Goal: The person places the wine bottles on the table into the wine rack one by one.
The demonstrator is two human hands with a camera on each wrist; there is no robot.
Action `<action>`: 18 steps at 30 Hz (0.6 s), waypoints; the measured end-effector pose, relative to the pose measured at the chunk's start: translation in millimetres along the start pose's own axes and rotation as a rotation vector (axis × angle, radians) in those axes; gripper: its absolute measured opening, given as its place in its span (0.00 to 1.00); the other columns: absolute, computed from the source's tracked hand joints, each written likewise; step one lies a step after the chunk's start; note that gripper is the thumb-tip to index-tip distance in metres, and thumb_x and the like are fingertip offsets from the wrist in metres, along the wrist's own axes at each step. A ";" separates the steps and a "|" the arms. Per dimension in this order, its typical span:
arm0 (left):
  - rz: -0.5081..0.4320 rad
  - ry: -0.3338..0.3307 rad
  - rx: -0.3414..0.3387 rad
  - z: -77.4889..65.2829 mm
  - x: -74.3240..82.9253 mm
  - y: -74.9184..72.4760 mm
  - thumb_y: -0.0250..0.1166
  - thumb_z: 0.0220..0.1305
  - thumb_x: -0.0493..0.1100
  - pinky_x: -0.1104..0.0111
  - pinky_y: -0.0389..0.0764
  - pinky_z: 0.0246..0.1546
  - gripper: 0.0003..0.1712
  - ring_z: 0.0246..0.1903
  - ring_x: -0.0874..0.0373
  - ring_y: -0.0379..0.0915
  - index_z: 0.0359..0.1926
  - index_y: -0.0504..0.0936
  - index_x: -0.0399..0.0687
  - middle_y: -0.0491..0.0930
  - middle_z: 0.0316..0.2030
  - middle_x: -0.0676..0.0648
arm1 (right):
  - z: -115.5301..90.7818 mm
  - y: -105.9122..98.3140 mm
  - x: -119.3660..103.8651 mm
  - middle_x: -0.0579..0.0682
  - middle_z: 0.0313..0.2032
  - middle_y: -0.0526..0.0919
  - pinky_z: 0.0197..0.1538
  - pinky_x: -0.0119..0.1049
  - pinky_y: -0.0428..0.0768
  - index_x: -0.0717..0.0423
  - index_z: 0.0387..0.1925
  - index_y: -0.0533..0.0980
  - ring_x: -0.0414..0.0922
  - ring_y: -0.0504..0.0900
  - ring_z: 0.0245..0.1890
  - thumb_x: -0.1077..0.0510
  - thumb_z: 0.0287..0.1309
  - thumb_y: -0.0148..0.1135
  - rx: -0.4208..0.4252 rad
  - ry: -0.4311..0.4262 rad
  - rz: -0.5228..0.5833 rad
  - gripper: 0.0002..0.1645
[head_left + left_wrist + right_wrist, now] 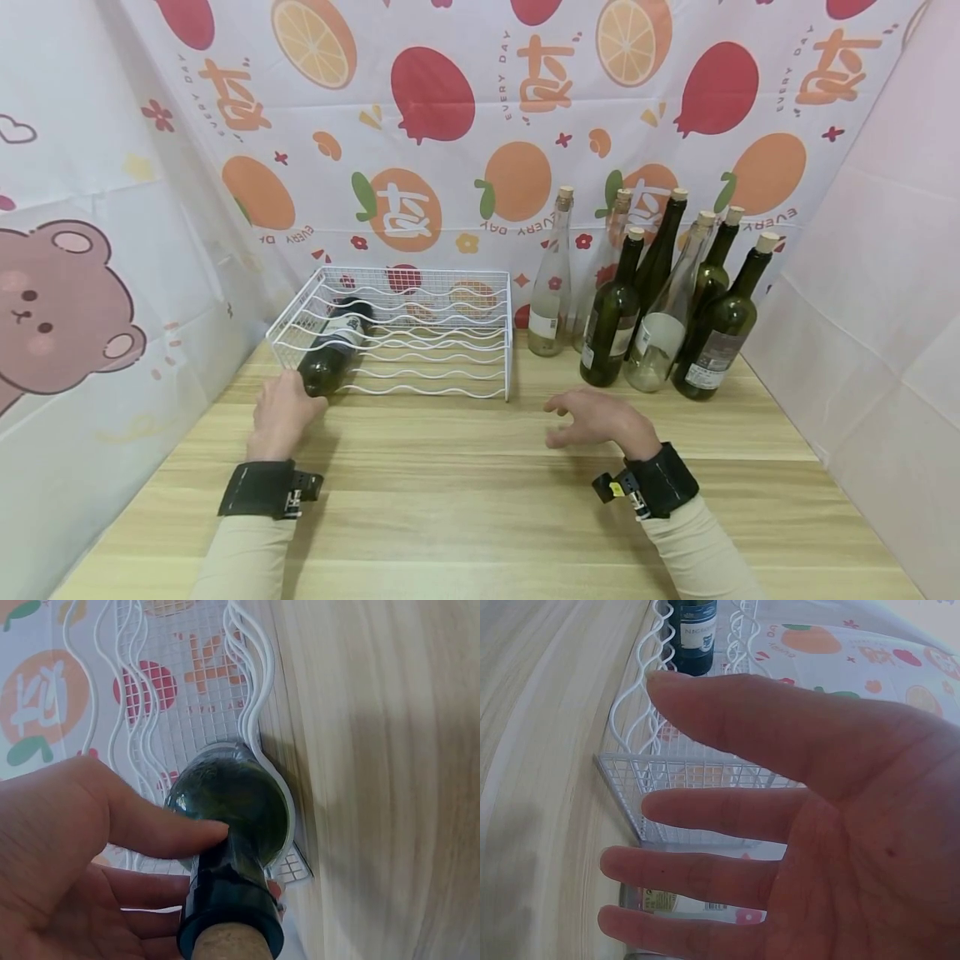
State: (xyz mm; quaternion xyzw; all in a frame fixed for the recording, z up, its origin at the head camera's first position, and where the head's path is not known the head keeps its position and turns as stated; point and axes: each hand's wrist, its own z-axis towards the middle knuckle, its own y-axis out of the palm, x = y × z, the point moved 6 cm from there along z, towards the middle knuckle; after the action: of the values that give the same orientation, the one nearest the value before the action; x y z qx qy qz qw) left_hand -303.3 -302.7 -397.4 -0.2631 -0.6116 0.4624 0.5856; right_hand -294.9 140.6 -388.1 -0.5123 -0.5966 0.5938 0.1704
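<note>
A dark green corked wine bottle lies in the left end of a white wire wine rack, its neck pointing toward the front. My left hand grips the neck of that bottle. In the left wrist view the thumb lies along the neck, with fingers behind it and the cork facing the camera. My right hand is over the table, right of the rack's front corner, holding nothing. Its thumb and fingers are spread apart in the right wrist view.
Several corked bottles stand upright right of the rack, among them a clear one and dark green ones. Fruit-print cloth hangs behind the wooden table. Pale cloth walls border both sides.
</note>
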 end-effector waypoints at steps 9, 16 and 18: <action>0.049 0.025 0.007 0.6 -1.9 6.1 0.67 0.49 0.36 0.48 0.76 0.26 0.20 0.34 0.29 0.77 0.39 0.77 0.21 0.78 0.38 0.21 | 0.1 1.1 0.9 0.61 0.62 0.82 0.62 0.55 0.79 0.61 0.66 0.75 0.59 0.81 0.63 0.48 0.62 0.71 -0.005 -0.003 0.010 0.35; 0.037 0.058 0.144 1.3 1.3 2.1 0.66 0.46 0.31 0.46 0.72 0.22 0.15 0.30 0.25 0.77 0.34 0.76 0.20 0.78 0.34 0.19 | 0.9 0.9 1.6 0.61 0.63 0.81 0.63 0.55 0.79 0.59 0.67 0.75 0.59 0.80 0.63 0.47 0.63 0.71 -0.014 0.016 0.011 0.35; 0.040 0.062 0.161 1.3 2.2 1.7 0.65 0.45 0.31 0.47 0.72 0.22 0.14 0.29 0.26 0.77 0.33 0.77 0.21 0.79 0.32 0.20 | 1.0 0.9 1.5 0.61 0.63 0.81 0.63 0.55 0.79 0.58 0.68 0.75 0.59 0.80 0.63 0.47 0.64 0.70 -0.020 0.021 0.009 0.35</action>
State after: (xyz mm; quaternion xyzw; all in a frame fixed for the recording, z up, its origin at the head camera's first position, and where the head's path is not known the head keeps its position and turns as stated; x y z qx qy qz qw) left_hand -305.3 -300.4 -397.7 -0.2414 -0.5486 0.5135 0.6141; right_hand -296.0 141.1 -389.7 -0.5228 -0.5986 0.5830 0.1690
